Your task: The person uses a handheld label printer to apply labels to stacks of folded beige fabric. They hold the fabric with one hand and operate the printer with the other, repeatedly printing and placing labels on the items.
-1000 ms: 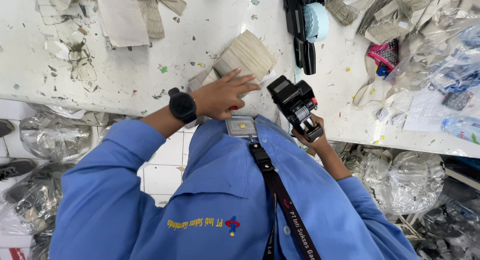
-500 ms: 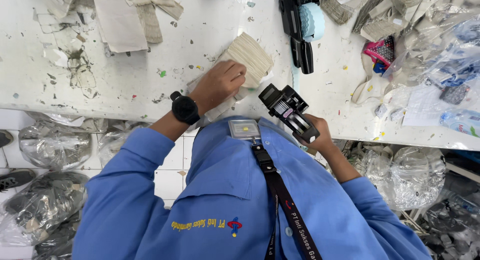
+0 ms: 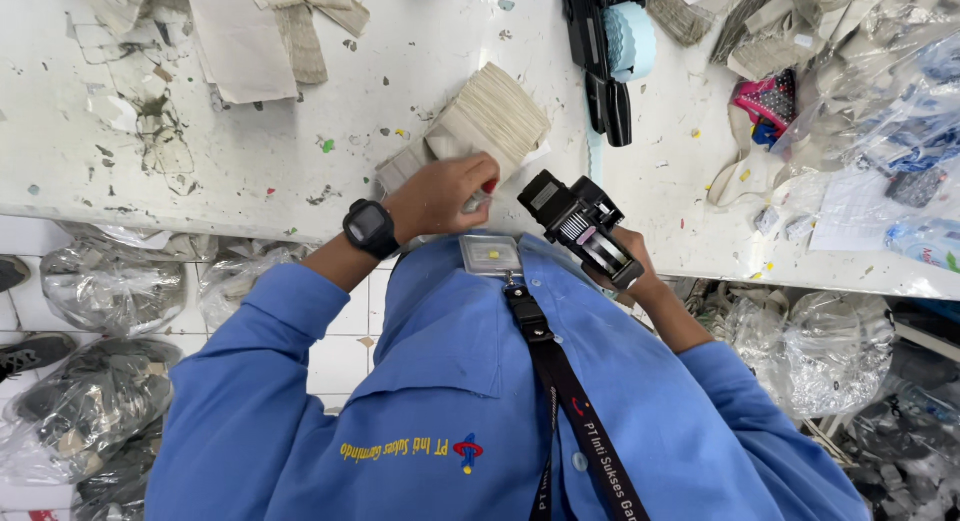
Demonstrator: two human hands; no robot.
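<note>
Left hand (image 3: 440,193) presses the beige stack (image 3: 480,126) flat on the table (image 3: 250,171), steadying it; right hand (image 3: 630,266) grip closed around black label gun (image 3: 580,226).

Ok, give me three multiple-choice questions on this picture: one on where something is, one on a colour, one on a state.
1. Where does the left hand rest?
A. on the stack of beige pieces
B. on the floor
C. on the pink item

2. What colour is the wristwatch?
A. white
B. black
C. red

3. What is the right hand doing?
A. hanging empty
B. pressed flat on the table
C. gripping the black labelling gun

Answers: 1 A, fingers lie on the stack's near end; 2 B, band and face are black; 3 C, fingers wrap its handle.
</note>
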